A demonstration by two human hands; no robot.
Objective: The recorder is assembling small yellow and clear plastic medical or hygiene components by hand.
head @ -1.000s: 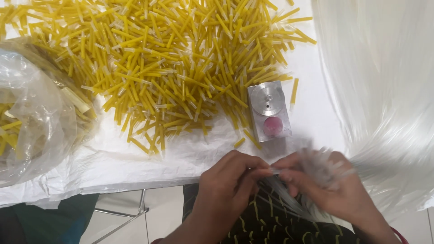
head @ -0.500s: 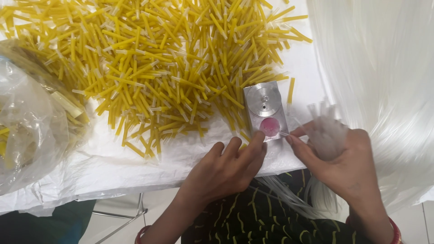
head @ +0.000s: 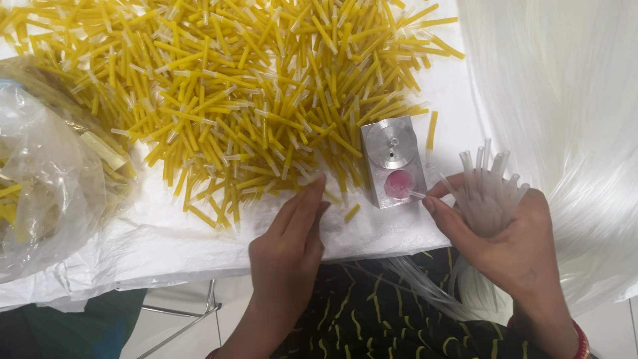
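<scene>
My right hand [head: 505, 233] grips a bundle of clear thin tubes [head: 488, 186] and holds one tube's tip against the pink pad of a small metal block [head: 393, 163]. That block stands on the white sheet at the edge of a big heap of short yellow tubes [head: 246, 93]. My left hand [head: 292, 246] lies flat with fingers stretched out, its fingertips touching yellow tubes at the heap's near edge, with nothing gripped. A single yellow tube [head: 352, 213] lies between the left hand and the block.
A white sheet [head: 166, 252] covers the table. A clear plastic bag [head: 46, 179] with more yellow tubes sits at the left. A mass of long clear tubes [head: 565, 86] drapes down the right side. A metal chair frame [head: 179, 319] shows below the table edge.
My left hand has reached forward from beside the right hand to the heap's edge. My right hand has risen with the clear bundle and brought a tube tip to the block's pink pad.
</scene>
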